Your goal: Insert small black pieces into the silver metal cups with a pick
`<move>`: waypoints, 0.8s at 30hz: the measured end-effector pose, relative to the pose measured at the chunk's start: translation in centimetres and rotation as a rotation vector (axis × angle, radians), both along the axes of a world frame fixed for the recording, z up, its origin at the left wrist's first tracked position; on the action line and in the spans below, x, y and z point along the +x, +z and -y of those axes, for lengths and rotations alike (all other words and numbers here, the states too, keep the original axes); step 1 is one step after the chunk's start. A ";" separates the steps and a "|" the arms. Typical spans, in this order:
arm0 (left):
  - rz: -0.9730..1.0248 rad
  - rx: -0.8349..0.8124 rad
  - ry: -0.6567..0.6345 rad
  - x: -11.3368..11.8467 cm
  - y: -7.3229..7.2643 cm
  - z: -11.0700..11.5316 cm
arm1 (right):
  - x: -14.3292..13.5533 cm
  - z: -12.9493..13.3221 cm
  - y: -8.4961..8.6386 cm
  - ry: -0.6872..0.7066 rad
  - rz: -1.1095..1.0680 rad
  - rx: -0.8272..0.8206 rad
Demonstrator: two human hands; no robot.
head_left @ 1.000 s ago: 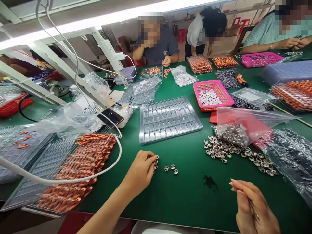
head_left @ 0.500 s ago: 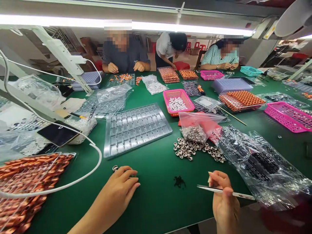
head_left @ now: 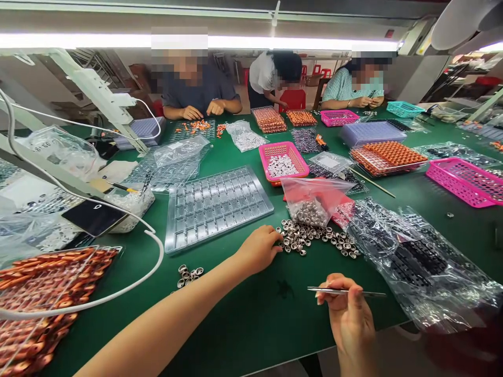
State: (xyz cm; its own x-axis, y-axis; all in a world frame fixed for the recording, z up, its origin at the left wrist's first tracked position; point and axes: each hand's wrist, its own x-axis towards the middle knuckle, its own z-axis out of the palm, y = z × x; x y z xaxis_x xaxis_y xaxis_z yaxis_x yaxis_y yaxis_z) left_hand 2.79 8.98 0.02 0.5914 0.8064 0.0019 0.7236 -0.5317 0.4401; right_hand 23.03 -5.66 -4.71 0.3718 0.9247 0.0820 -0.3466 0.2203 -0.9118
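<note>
My left hand (head_left: 258, 250) reaches to the left edge of a pile of small silvery metal rings (head_left: 301, 238). Its thumb and fingers are a little apart at the nearest rings, and I make out nothing held. A smaller group of the same rings (head_left: 189, 276) lies beyond my left forearm. In my right hand (head_left: 349, 314) a pair of metal tweezers (head_left: 369, 294) is gripped between thumb and fingers, tips pointing left above the table. Left of the tweezer tips lies a little heap of tiny black pieces (head_left: 285, 289). A clear zip bag (head_left: 312, 209) of rings stands behind the pile.
A clear compartment tray (head_left: 218, 209) lies ahead. Behind the bag is a pink basket (head_left: 283, 159) of white parts. Plastic bags of black parts (head_left: 416, 262) lie at right, trays of orange parts (head_left: 35, 309) at left, crossed by a white cable (head_left: 157, 262). Three people are across the table.
My left hand has moved right and forward from the smaller ring group to the big pile, uncovering that group. My right hand, with the tweezers, has shifted slightly left and the tweezers lie more level.
</note>
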 end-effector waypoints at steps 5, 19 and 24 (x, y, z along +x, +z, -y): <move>0.005 -0.048 0.017 0.0 -0.3 -0.3 | -0.2 0.0 -0.1 0.031 0.020 0.026; 0.081 -0.081 0.054 -1.1 0.7 2.2 | -0.2 0.1 0.6 0.070 0.089 -0.099; 0.281 -0.117 0.097 -2.7 0.4 7.7 | 0.0 0.8 1.6 0.173 0.234 -0.135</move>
State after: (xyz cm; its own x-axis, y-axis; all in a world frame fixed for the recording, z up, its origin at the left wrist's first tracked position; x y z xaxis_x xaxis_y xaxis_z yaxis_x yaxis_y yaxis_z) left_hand 0.05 1.31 0.43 0.5012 0.8634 0.0579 0.6101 -0.4001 0.6839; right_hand 23.00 -6.44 -3.07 0.1941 0.9808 0.0190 -0.1455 0.0480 -0.9882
